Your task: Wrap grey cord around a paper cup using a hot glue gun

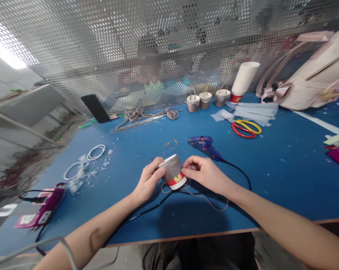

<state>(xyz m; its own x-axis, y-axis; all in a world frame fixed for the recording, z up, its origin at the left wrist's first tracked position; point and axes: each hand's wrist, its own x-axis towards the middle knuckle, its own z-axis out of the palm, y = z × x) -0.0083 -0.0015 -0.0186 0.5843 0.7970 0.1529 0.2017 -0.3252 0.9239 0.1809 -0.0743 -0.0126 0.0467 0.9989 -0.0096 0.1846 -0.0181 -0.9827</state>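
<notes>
A paper cup point(173, 171), wrapped over its upper part in grey-brown cord, is tilted above the table in front of me. Its lower band shows red, yellow and white. My left hand point(150, 179) grips the cup's left rim, thumb outside and fingers partly hidden behind. At the cup's right side my right hand point(204, 173) has its thumb and forefinger pinched together close to the wrapping, apparently on the cord. A loose length of cord point(214, 205) trails below the cup onto the table. Just beyond my right hand lies a blue glue gun point(206, 145).
Scissors point(244, 129), glue sticks point(255, 112), stacked cups point(245, 80) and several cord-wrapped cups point(205, 100) stand or lie at the back right. Cord bundles point(135, 115) and a phone point(96, 108) lie near the mesh panel. White rings point(96, 152) are left; a black cable point(149, 208) crosses the front.
</notes>
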